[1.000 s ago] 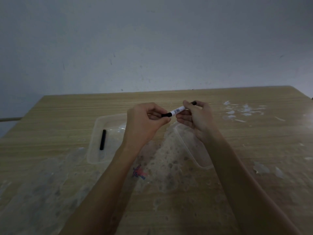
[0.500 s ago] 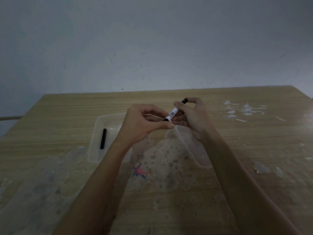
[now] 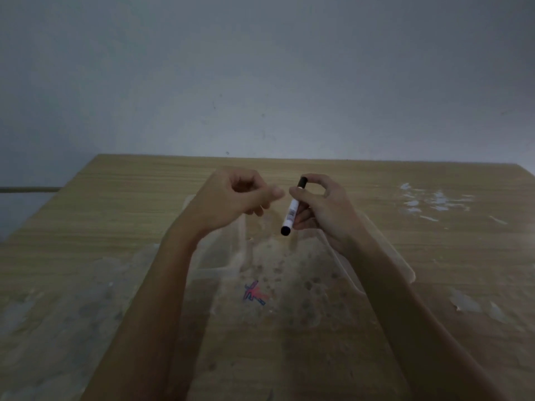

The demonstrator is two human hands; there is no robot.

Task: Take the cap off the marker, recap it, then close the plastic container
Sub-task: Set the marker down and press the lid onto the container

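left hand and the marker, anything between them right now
Nothing. In the head view a bare gap separates the left hand from the marker, held by the right hand; only the clear plastic container and table show behind.

Mid-frame, right hand (image 3: 324, 209) gripping a tilted white black-ended marker (image 3: 293, 208); left hand (image 3: 234, 198) loosely curled beside, apart.

The scene is dimly and evenly lit, with a grey cast over the wall (image 3: 260, 68) and muted colour throughout. Pale glare is seen on the table (image 3: 434, 198) at right. Soft blur is noted on the left hand (image 3: 234, 198), and edges are bowed by the wide lens.
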